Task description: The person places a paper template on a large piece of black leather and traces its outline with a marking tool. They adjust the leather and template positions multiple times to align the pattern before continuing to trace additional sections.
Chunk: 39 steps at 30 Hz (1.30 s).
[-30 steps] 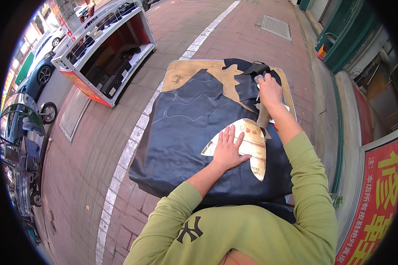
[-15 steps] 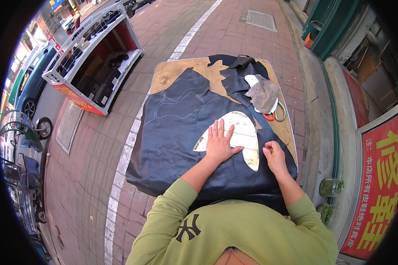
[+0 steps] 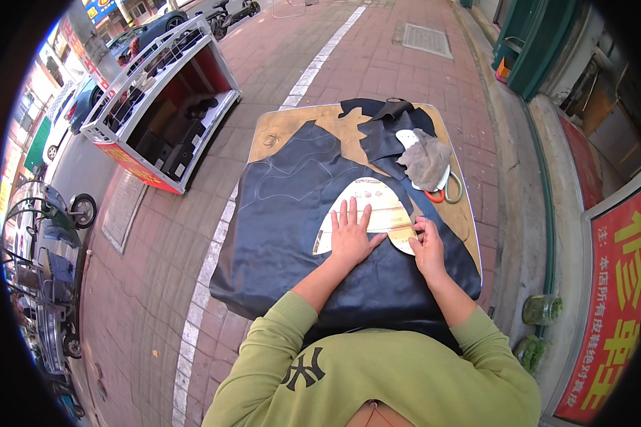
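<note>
A white horseshoe-shaped pattern piece (image 3: 372,196) lies on a sheet of dark leather (image 3: 285,235), its rounded end pointing away from me. My left hand (image 3: 350,238) rests flat on the pattern's left side, fingers spread. At the pattern's right arm is my right hand (image 3: 427,250), with thumb and fingers pinched together beside the edge. Whatever sits in that pinch is too small or hidden to name. Pale outlines of curved shapes are drawn on the leather beyond my left hand.
The leather covers most of a wooden-topped table (image 3: 274,132). Dark leather scraps (image 3: 388,132), a grey cloth (image 3: 427,162) and scissors (image 3: 454,188) with an orange handle loop lie at its far right. A white-framed cart (image 3: 181,121) stands left; a red sign (image 3: 605,306) stands right.
My right hand has moved up and left along the pattern's right edge, onto its right arm. My left hand stays pressed on the pattern. The whole view has shifted slightly.
</note>
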Available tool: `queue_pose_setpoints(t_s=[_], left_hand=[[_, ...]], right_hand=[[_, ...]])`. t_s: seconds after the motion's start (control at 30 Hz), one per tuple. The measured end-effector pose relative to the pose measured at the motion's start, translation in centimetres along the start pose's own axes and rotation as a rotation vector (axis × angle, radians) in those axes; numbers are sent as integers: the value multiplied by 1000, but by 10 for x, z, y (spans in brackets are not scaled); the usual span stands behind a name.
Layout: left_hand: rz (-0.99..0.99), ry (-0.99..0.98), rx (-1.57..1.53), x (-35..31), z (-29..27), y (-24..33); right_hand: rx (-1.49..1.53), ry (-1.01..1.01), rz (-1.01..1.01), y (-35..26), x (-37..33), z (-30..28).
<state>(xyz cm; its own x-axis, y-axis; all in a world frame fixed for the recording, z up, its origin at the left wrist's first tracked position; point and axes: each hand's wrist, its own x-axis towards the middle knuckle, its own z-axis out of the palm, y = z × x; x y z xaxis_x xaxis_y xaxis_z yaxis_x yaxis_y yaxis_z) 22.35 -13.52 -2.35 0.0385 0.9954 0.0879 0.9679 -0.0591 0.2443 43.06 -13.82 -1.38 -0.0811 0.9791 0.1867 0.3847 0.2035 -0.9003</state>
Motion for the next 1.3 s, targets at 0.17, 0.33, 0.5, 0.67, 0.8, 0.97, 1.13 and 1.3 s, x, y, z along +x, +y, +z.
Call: queue_pose_setpoints(t_s=[0.17,0.33,0.5,0.67,0.8,0.97,1.13,1.3], left_hand=[[-42,2,2,18,2,-13],[-49,4,4,30,2,-22],[-32,24,10,34,3,-25],[-22,26,21,35,3,-27],[-6,24,27,37,2,-31],[6,32,5,38,4,-34],[11,37,-2,38,5,-35],[14,36,-2,38,4,-36]], right_hand=[[-114,9,-230,5,31,14],[-183,87,-306,4,37,26],[-188,84,-312,2,38,28],[-176,93,-329,1,36,30],[-180,89,-348,1,36,32],[-208,65,-341,0,35,32],[-249,56,-334,-1,35,33],[-257,46,-332,0,35,34]])
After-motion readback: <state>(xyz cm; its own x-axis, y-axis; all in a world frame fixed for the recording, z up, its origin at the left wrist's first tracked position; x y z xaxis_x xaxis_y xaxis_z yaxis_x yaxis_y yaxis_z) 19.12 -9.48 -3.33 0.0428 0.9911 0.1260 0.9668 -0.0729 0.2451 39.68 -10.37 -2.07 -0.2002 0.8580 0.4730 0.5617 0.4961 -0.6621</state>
